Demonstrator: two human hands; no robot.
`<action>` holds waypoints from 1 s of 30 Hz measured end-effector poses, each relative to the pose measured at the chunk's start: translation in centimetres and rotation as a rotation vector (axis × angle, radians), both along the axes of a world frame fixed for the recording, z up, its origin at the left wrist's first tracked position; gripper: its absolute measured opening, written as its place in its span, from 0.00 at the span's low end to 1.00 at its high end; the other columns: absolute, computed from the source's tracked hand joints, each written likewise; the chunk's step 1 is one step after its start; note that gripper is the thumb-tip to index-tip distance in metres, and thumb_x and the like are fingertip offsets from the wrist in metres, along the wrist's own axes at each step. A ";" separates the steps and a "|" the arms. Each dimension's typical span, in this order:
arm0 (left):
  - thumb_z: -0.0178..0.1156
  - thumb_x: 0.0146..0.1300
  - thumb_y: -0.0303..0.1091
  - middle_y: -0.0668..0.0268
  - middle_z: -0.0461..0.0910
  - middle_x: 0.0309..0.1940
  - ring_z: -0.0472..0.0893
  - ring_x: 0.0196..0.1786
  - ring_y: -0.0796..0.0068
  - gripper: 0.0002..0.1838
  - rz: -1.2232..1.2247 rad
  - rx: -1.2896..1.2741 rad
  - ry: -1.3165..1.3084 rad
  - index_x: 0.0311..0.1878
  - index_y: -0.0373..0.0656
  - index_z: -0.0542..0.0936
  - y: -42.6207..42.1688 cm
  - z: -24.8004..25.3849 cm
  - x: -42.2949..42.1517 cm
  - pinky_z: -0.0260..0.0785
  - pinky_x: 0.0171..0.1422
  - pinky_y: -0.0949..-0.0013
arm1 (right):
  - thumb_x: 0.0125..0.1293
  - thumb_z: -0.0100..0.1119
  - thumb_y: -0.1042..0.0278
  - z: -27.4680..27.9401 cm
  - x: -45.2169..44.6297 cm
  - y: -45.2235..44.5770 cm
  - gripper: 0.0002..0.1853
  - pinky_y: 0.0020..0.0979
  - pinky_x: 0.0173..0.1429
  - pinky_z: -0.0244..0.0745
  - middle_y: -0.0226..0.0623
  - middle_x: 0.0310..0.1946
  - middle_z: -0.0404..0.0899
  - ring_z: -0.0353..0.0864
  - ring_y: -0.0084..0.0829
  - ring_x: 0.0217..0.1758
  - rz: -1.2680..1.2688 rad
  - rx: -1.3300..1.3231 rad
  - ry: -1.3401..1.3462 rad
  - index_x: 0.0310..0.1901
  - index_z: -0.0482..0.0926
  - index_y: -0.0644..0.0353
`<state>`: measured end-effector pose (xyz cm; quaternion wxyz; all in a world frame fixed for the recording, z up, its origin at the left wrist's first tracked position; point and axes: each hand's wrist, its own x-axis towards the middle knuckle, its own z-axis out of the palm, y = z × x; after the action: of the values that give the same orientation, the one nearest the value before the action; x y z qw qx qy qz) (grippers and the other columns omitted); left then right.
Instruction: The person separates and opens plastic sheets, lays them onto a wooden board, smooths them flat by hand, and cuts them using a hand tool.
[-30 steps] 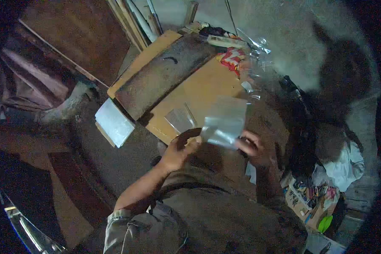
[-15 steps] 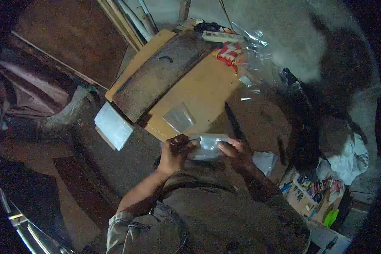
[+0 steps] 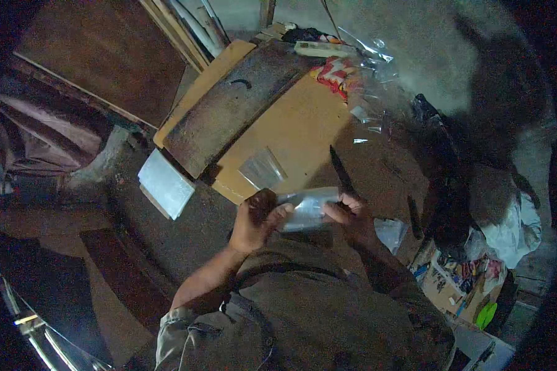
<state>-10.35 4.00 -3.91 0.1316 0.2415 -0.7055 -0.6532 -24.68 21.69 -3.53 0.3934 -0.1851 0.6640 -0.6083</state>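
Observation:
A clear plastic bag (image 3: 309, 209) is stretched between my two hands, close in front of my body. My left hand (image 3: 258, 221) pinches its left end with thumb and fingers. At the right end, my right hand (image 3: 346, 214) grips it the same way. Just beyond my left hand, another clear plastic piece (image 3: 263, 169) lies on the tan board (image 3: 291, 130). A dark knife-like object (image 3: 340, 168) points away from my right hand. To the right of my right wrist lies a whitish plastic piece (image 3: 390, 234).
A dark flat slab (image 3: 229, 111) lies across the board. Left of it sits a stack of white sheets (image 3: 166, 183). A red and white wrapper (image 3: 335, 75) is at the far edge. Small items fill a box (image 3: 458, 284) at the lower right.
The bag has come down from above my hands and now lies stretched between them. My right hand has moved left and taken a pinch on it. The knife-like object has come into view.

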 end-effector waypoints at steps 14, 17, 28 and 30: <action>0.52 0.67 0.27 0.65 0.76 0.27 0.74 0.29 0.76 0.05 0.043 0.031 -0.031 0.39 0.35 0.75 0.2 1.8 -0.5 0.69 0.33 0.72 | 0.57 0.62 0.63 -0.7 -0.4 0.5 0.09 0.26 0.36 0.67 0.28 0.25 0.77 0.72 0.19 0.29 -0.056 0.107 0.214 0.28 0.76 0.60; 0.52 0.68 0.29 0.65 0.75 0.26 0.73 0.26 0.77 0.08 0.078 0.152 0.070 0.38 0.34 0.75 0.3 -0.6 -0.3 0.66 0.28 0.73 | 0.58 0.61 0.62 0.6 -0.2 0.2 0.11 0.25 0.37 0.66 0.28 0.25 0.77 0.72 0.19 0.30 -0.071 0.168 0.235 0.26 0.76 0.60; 0.49 0.72 0.41 0.67 0.76 0.26 0.72 0.28 0.80 0.16 0.305 0.188 0.096 0.35 0.38 0.73 -3.1 -1.6 -0.4 0.64 0.34 0.73 | 0.60 0.60 0.60 -2.3 -6.2 7.1 0.12 0.30 0.40 0.68 0.31 0.27 0.74 0.72 0.25 0.33 -0.135 0.412 0.939 0.36 0.77 0.60; 0.50 0.71 0.41 0.67 0.75 0.25 0.71 0.27 0.80 0.14 0.347 0.117 0.056 0.35 0.40 0.73 -3.6 -1.4 -0.3 0.64 0.33 0.73 | 0.60 0.57 0.62 -3.4 -7.8 8.7 0.13 0.31 0.39 0.69 0.33 0.28 0.73 0.71 0.25 0.32 -0.017 0.549 1.550 0.40 0.77 0.62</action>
<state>-10.63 0.43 -5.31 0.2476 0.3484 -0.6101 -0.6672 -32.52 30.41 -6.92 -0.1502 -0.4450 0.8737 -0.1268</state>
